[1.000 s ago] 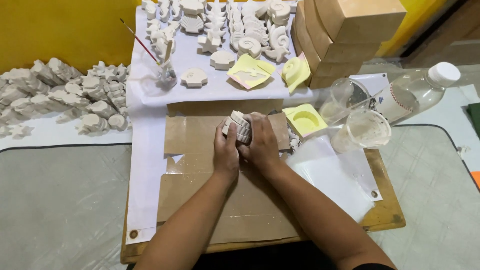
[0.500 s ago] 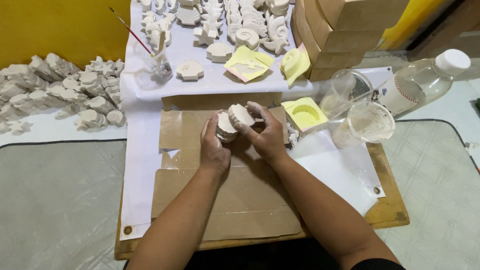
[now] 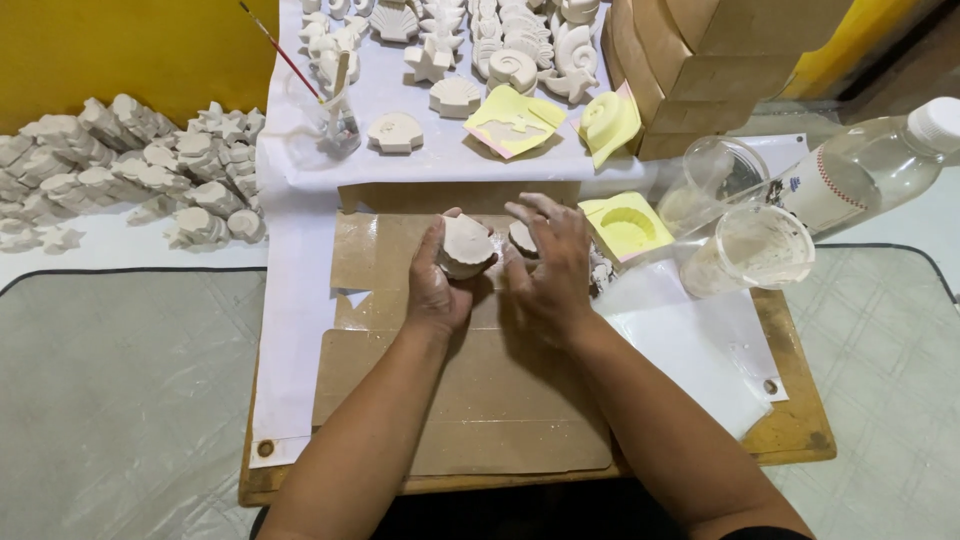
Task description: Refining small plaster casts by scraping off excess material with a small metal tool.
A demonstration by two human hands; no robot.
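Observation:
My left hand [image 3: 438, 290] grips a white plaster shell cast [image 3: 466, 245], holding it just above the brown cardboard sheet [image 3: 470, 400]. My right hand [image 3: 552, 268] rests beside it, fingers curled over a second small white cast [image 3: 522, 238] on the cardboard. A yellow mould [image 3: 628, 226] with a round hollow lies just right of my right hand.
Several white shell and star casts [image 3: 480, 50] lie on the white sheet beyond, with two more yellow moulds [image 3: 514, 122]. A heap of casts [image 3: 130, 165] sits left. A glass with brushes [image 3: 330, 125], clear plastic cups [image 3: 748, 250], a bottle [image 3: 865, 170] and stacked cardboard boxes [image 3: 700, 60] stand around.
Both hands were pressed together on one piece a second ago. They have parted; my left hand now holds a freed shell cast and my right hand sits over another piece.

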